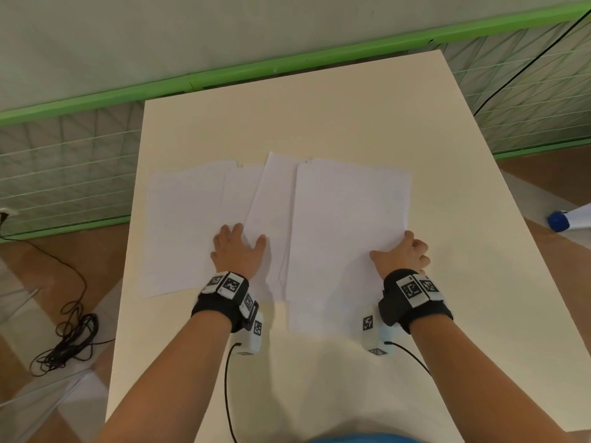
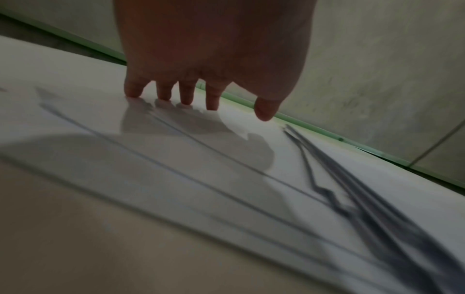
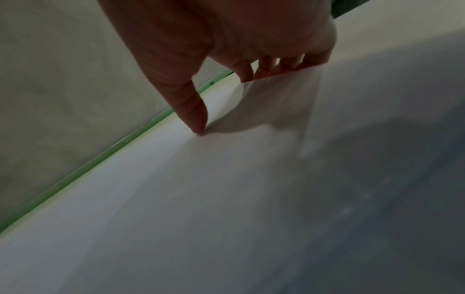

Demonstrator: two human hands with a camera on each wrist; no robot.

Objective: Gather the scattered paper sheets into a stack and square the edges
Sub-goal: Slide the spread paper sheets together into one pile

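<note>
The paper sheets [image 1: 278, 219] are spread overlapping across the table [image 1: 351, 107] at frame centre, not yet stacked. The left hand [image 1: 238, 251] is pressed flat, fingers spread; the rightmost sheet's edge is pinched (thumb on top) by the right hand [image 1: 404, 255]. Squaring remains.

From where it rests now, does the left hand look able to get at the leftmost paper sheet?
Probably yes. The left hand already lies flat on the overlapped paper, and the leftmost paper sheet lies bare right beside it on the table, with nothing on top.
</note>
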